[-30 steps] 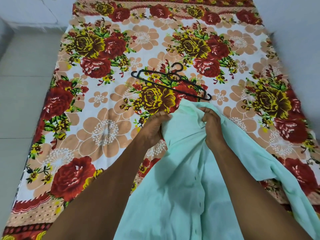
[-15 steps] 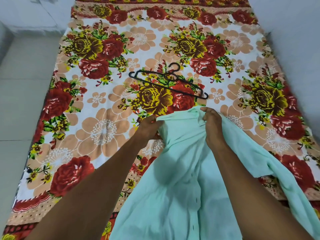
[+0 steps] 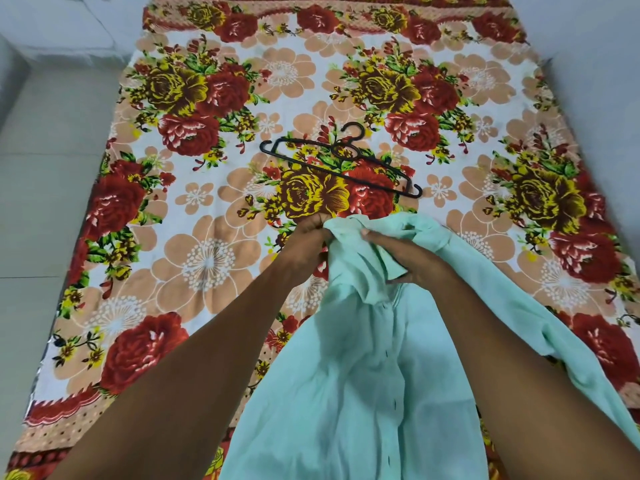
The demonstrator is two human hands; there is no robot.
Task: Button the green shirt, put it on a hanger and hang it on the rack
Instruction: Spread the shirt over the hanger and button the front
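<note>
both hands [image 3: 313, 233] [image 3: 403, 259] gripping shirt [image 3: 363, 393] collar

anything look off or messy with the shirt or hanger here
Nothing damaged. The green shirt is bunched and twisted at the collar end, where the left hand and right hand grip it. The black hanger lies askew on the floral sheet, untouched.
</note>
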